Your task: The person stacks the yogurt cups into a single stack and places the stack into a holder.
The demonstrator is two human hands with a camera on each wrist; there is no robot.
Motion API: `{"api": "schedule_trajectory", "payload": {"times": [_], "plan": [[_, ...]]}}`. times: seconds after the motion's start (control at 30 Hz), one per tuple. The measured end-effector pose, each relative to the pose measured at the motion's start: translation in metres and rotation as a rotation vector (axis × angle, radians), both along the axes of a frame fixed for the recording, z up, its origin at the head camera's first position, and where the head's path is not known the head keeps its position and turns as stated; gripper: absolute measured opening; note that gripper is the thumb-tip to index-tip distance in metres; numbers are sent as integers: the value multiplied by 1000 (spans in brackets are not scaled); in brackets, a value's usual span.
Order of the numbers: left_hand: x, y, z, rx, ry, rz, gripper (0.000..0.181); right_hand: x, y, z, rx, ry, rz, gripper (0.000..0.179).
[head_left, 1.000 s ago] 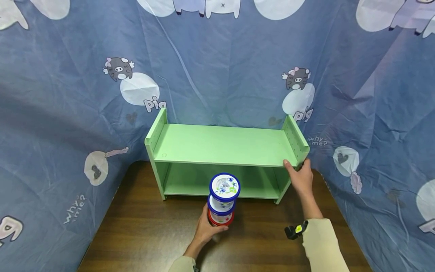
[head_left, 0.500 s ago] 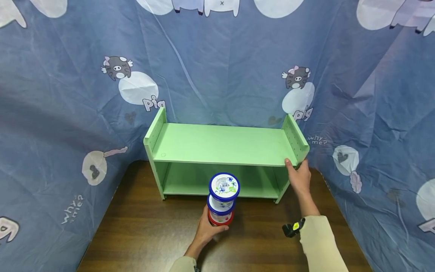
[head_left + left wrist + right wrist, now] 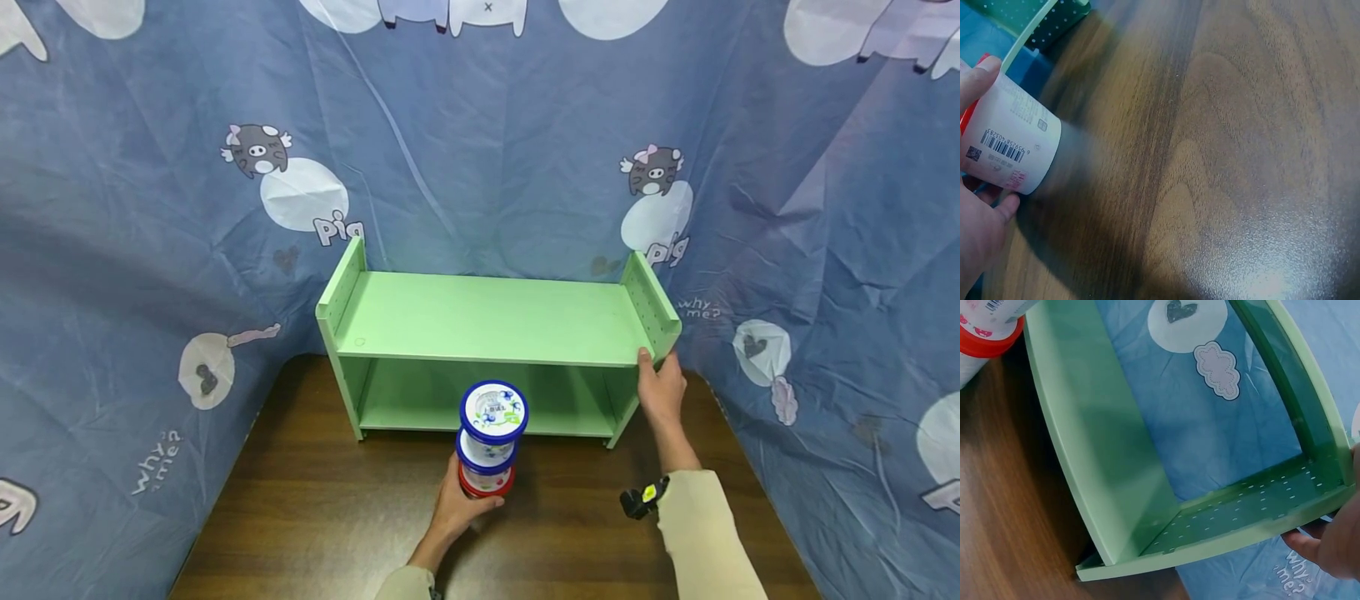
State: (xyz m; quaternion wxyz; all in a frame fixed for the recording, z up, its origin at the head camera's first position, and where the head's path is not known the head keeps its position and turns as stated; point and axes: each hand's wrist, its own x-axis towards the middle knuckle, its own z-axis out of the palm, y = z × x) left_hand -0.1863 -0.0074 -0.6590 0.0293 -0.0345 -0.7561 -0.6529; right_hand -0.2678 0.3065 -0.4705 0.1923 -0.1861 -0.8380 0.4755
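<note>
Three round tubs are stacked in front of the shelf in the head view: a top tub [image 3: 494, 412] with a blue lid, a second blue-lidded tub [image 3: 486, 454], and a red-lidded tub [image 3: 487, 481] lowest. My left hand [image 3: 452, 504] grips the lowest one, thumb and fingers on opposite sides. Its white wall with a barcode [image 3: 1016, 134] faces the left wrist camera. At the right end of a green two-tier shelf [image 3: 487, 321], my right hand [image 3: 663, 392] holds the side panel. The thumb lies at the upper board's front corner; fingers go behind the panel [image 3: 1247, 534].
The shelf stands on a brown wooden table [image 3: 322, 517] against a blue patterned cloth [image 3: 480, 158], which also hangs along both sides. A lower board [image 3: 420, 408] lies behind the stacked tubs. A small black device [image 3: 643, 500] sits at the right wrist.
The right thumb has slid slightly rightward along the shelf's front edge toward the side panel, and the right forearm has shifted a little left. The left hand and tubs stay nearly in place.
</note>
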Motion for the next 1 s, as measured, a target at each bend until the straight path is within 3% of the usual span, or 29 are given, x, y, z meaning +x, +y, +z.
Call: {"api": "schedule_trajectory", "payload": {"times": [0.4, 1.0], "plan": [[2, 2, 0, -11, 21, 31, 110, 2, 0, -2, -1, 2, 2, 56], [2, -4, 9, -39, 24, 37, 104, 2, -1, -5, -7, 17, -4, 57]]}}
